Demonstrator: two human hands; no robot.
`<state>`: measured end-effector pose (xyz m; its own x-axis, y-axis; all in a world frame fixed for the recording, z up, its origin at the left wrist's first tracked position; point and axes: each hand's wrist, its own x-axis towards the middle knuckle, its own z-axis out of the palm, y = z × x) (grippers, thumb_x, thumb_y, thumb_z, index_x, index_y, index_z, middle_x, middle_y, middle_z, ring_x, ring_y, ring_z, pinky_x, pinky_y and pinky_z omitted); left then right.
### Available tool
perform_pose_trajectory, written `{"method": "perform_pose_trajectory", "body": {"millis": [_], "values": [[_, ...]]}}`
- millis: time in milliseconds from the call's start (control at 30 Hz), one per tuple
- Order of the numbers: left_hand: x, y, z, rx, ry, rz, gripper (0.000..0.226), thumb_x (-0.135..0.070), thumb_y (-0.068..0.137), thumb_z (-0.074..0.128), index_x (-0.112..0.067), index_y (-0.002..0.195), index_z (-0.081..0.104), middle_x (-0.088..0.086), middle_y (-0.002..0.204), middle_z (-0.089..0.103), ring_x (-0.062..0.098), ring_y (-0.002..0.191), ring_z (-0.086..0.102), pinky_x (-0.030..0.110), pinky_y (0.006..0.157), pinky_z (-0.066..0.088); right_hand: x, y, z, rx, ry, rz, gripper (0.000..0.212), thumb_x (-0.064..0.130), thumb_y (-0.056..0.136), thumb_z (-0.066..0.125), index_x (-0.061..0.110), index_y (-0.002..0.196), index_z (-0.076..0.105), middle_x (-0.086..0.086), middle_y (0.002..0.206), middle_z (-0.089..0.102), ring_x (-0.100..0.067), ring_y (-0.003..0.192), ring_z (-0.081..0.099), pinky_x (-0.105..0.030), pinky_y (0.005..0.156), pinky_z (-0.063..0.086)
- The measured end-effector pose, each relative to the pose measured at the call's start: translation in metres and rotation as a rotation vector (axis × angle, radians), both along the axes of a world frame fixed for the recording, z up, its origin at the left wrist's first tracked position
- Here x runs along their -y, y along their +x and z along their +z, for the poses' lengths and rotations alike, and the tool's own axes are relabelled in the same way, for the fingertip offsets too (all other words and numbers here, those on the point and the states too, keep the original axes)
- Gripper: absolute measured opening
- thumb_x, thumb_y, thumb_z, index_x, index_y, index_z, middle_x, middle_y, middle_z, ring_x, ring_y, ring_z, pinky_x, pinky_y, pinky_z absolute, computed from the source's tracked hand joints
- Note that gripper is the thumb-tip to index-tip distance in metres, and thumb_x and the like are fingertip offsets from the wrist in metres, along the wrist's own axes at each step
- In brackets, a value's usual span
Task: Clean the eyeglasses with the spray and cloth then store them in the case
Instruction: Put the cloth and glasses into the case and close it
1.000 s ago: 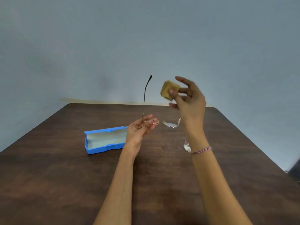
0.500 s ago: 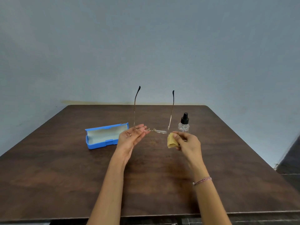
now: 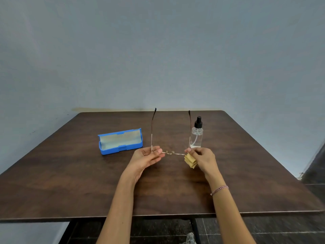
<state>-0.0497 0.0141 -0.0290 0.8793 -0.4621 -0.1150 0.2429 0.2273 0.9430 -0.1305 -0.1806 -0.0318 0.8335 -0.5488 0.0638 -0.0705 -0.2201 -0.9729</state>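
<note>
Currently the eyeglasses (image 3: 173,153) span 9 to 3 o'clock between both hands, temples pointing to 12. The left hand (image 3: 146,158) pinches one hinge, the right hand (image 3: 203,157) the other plus the folded cloth (image 3: 190,160); the open case (image 3: 120,141) lies at 10 o'clock, nearer the left.

The tabletop (image 3: 70,191) is coloured a dark brown, and a streaked wood grain is seen across it. Towards its left edge, the case (image 3: 121,150) is shown in bright blue outside, with a pale grey-green lining. The eyeglasses (image 3: 173,153) are framed in thin gold wire, and the arm tips are coloured black. The cloth (image 3: 190,160) is coloured mustard yellow. Nearer the far right corner, the spray bottle (image 3: 197,136) is seen as clear, topped in black. A bracelet (image 3: 219,189) is braided in red and white. The wall (image 3: 158,50) is painted a pale grey-blue. The floor (image 3: 263,229) is tiled dark, with lighter lines.
</note>
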Motion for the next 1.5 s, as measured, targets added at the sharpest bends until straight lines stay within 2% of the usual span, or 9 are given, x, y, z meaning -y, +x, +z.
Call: {"method": "perform_pose_trajectory", "body": {"millis": [133,233,333,467,600,700,800,1067,1500], "values": [[-0.001,-0.002,-0.006,0.005,0.107,0.034,0.042,-0.016,0.071,0.077,0.000,0.107,0.064,0.014,0.101,0.071,0.020,0.093,0.070,0.024,0.079,0.057,0.002,-0.005,-0.003,-0.027,-0.034,-0.004,0.016,0.023,0.089,0.063,0.015,0.081,0.074,0.004,0.073,0.068,0.000,0.062,0.061,-0.007,0.051,0.042],[-0.003,-0.003,-0.007,0.006,0.148,0.056,0.029,-0.020,0.079,0.072,-0.001,0.100,0.067,0.015,0.097,0.072,0.021,0.091,0.071,0.025,0.080,0.056,0.005,-0.006,-0.005,-0.056,-0.092,-0.013,0.016,0.026,0.089,0.063,0.019,0.080,0.074,0.005,0.076,0.069,-0.003,0.071,0.059,-0.011,0.057,0.042],[-0.004,0.000,-0.009,0.070,0.229,0.129,0.021,-0.012,0.088,0.062,0.000,0.105,0.066,0.015,0.094,0.071,0.021,0.087,0.071,0.021,0.073,0.057,0.007,-0.003,-0.007,-0.097,-0.145,-0.016,0.015,0.028,0.087,0.065,0.021,0.078,0.075,0.004,0.078,0.069,-0.005,0.076,0.058,-0.018,0.063,0.043],[-0.001,0.001,-0.009,0.221,0.432,0.240,0.018,-0.004,0.088,0.061,-0.003,0.105,0.068,0.009,0.088,0.070,0.015,0.079,0.069,0.018,0.066,0.056,0.009,0.001,-0.008,-0.162,-0.220,-0.018,0.015,0.028,0.085,0.066,0.019,0.076,0.075,0.006,0.076,0.068,-0.005,0.068,0.056,-0.017,0.056,0.041],[0.004,0.003,-0.007,0.277,0.571,0.306,0.018,-0.007,0.085,0.066,-0.007,0.102,0.070,0.005,0.086,0.070,0.012,0.078,0.067,0.023,0.071,0.057,0.011,0.005,-0.010,-0.208,-0.248,-0.027,0.017,0.030,0.084,0.068,0.015,0.080,0.076,0.001,0.079,0.070,-0.010,0.068,0.059,-0.023,0.059,0.047],[0.005,0.004,-0.007,0.245,0.570,0.318,0.019,-0.007,0.081,0.070,-0.006,0.101,0.071,0.006,0.087,0.070,0.014,0.079,0.068,0.028,0.077,0.057,0.013,0.008,-0.012,-0.228,-0.256,-0.040,0.018,0.032,0.083,0.069,0.015,0.080,0.076,0.001,0.080,0.070,-0.015,0.075,0.064,-0.032,0.072,0.055],[0.004,0.003,-0.006,0.243,0.586,0.341,0.018,-0.009,0.078,0.073,-0.008,0.097,0.071,0.004,0.084,0.070,0.013,0.077,0.068,0.025,0.074,0.057,0.015,0.010,-0.012,-0.232,-0.272,-0.048,0.017,0.033,0.081,0.070,0.017,0.080,0.076,0.000,0.081,0.071,-0.017,0.077,0.065,-0.038,0.078,0.055],[0.007,0.004,-0.001,0.180,0.588,0.378,0.014,-0.010,0.073,0.077,-0.006,0.085,0.072,0.006,0.075,0.071,0.013,0.071,0.069,0.023,0.071,0.057,0.014,0.015,-0.008,-0.255,-0.288,-0.060,0.014,0.031,0.079,0.074,0.018,0.083,0.076,-0.003,0.079,0.069,-0.020,0.078,0.064,-0.036,0.078,0.055],[0.012,0.013,0.012,-0.008,0.590,0.339,0.011,-0.003,0.070,0.079,-0.001,0.075,0.070,0.012,0.076,0.070,0.018,0.072,0.070,0.032,0.079,0.058,0.016,0.023,0.003,-0.341,-0.308,-0.049,0.011,0.028,0.076,0.077,0.020,0.071,0.072,-0.001,0.084,0.068,-0.016,0.080,0.067,-0.031,0.077,0.056]]}}
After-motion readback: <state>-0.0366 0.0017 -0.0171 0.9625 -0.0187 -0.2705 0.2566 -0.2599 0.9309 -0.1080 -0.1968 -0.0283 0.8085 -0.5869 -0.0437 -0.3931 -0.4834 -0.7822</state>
